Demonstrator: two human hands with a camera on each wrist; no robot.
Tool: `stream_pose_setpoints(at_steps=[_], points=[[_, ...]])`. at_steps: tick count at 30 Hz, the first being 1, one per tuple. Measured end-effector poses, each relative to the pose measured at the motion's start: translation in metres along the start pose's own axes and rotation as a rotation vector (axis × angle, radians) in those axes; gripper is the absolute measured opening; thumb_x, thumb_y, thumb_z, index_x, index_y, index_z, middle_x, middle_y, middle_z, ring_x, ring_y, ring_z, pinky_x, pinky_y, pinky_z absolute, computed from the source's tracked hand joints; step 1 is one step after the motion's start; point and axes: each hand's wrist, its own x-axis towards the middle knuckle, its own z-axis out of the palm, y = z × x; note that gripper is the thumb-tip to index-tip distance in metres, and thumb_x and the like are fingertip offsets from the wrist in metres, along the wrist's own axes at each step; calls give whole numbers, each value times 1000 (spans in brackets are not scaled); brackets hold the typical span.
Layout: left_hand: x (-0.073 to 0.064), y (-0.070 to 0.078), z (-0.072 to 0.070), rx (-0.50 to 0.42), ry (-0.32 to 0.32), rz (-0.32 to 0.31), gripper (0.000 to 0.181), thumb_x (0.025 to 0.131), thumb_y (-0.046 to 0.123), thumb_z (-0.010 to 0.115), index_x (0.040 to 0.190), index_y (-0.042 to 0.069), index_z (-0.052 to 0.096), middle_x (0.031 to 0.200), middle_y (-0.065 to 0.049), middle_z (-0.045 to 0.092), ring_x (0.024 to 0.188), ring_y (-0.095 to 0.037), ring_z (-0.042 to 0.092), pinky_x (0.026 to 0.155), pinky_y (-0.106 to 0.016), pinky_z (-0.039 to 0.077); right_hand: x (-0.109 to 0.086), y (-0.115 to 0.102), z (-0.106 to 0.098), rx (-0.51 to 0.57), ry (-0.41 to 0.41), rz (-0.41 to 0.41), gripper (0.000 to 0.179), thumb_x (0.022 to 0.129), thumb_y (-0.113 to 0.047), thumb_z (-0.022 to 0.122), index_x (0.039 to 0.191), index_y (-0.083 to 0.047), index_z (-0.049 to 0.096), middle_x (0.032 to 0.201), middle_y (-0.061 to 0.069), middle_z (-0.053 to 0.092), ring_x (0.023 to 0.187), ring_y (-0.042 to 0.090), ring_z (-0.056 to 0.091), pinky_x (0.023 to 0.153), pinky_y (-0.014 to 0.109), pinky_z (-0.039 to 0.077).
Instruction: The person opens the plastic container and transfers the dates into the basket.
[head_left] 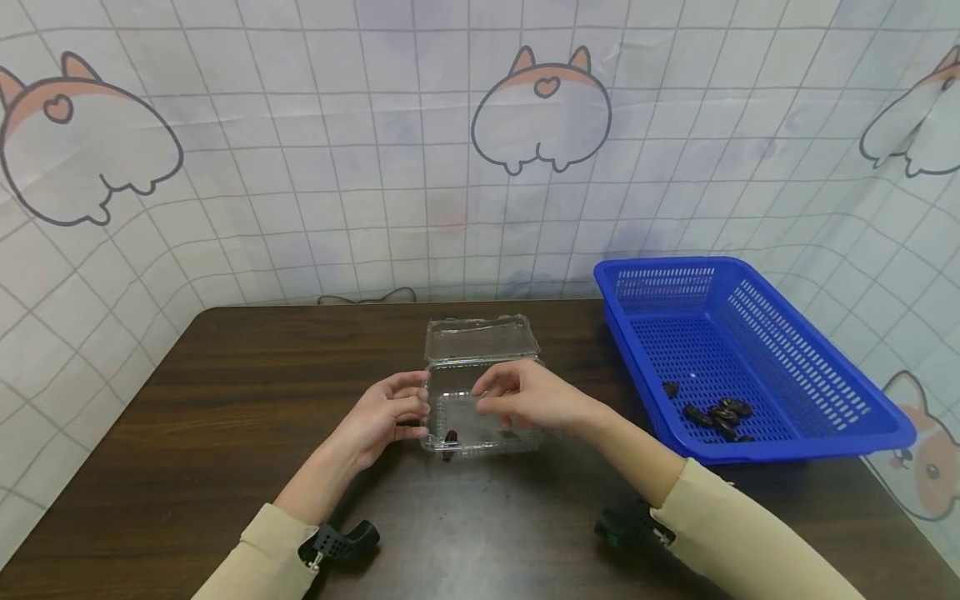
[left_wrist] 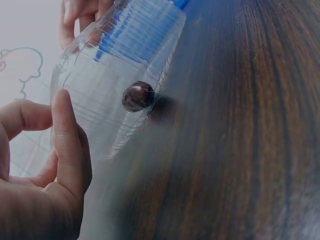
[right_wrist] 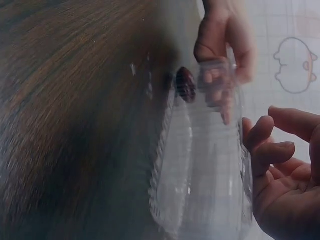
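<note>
A clear plastic clamshell box [head_left: 459, 408] stands on the table with its hinged lid [head_left: 483, 340] raised at the back. Inside, at its near left corner, lies one dark red-brown, date-like fruit [head_left: 450, 437], glossy and oval in the right wrist view. The fingertips of my left hand [head_left: 375, 417] touch the box's left side. Over the right part of the box hovers my right hand [head_left: 536, 396], thumb and fingers bent and apart, and no item shows between them. In the right wrist view its fingers [right_wrist: 272, 152] are close to the box's rim.
A blue perforated basket [head_left: 750, 333] stands on the right of the dark wooden table [head_left: 300, 350], holding several dark date-like fruits [head_left: 723, 414]. Behind the table hangs a white gridded cloth [head_left: 375, 192] with cartoon drawings. Black straps [head_left: 341, 542] show at both wrists.
</note>
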Motion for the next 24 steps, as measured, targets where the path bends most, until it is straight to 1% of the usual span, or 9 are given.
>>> stream_pose_setpoints(at_steps=[4,7,8,11,13,16,20,24], points=[[0,0,0,1,-2,0,59,93,-2,61,148,-3,42,104,-6,57,83,-19,60,73,-31,59,9,1,7,-25,-46,14,31,99,-16,68,125,1,66,78,20,66,54,20,50,48,26,39],[0,0,0,3,-1,-2,59,93,-2,61,148,-3,42,105,-7,56,82,-19,59,73,-31,59,15,3,12,-53,-78,27,32,98,-16,68,125,1,66,77,14,67,50,13,45,47,25,39],[0,1,0,2,0,-4,58,93,-2,61,148,-2,42,106,-8,56,82,-19,60,73,-31,59,17,4,14,-61,-87,33,31,98,-16,68,125,1,66,78,13,68,49,12,44,47,25,38],[1,1,1,-1,6,-9,58,93,-2,61,148,-2,42,106,-8,57,82,-20,60,72,-31,60,22,5,19,-69,-109,48,31,98,-16,68,124,1,67,82,13,70,52,12,47,47,25,38],[1,1,1,-2,7,-8,59,92,-3,61,148,-2,42,106,-8,57,83,-20,60,72,-31,59,25,6,21,-69,-119,59,30,98,-16,68,123,1,68,82,12,70,53,13,48,48,26,38],[1,1,1,-1,0,0,59,92,-2,62,147,-3,42,105,-7,56,83,-20,59,72,-31,59,29,6,24,-82,-130,69,28,98,-15,68,121,0,68,75,8,66,51,12,46,47,26,37],[1,0,1,8,-6,2,59,92,-2,61,148,-3,42,106,-8,56,83,-19,59,73,-31,59,34,9,28,-119,-137,79,25,97,-15,70,117,0,70,65,2,59,48,9,42,45,22,35],[0,0,0,10,-6,1,59,93,-1,61,148,-3,42,107,-8,56,83,-19,60,72,-31,59,37,10,33,-143,-151,76,22,96,-13,71,114,1,70,63,0,57,50,9,44,46,21,35]])
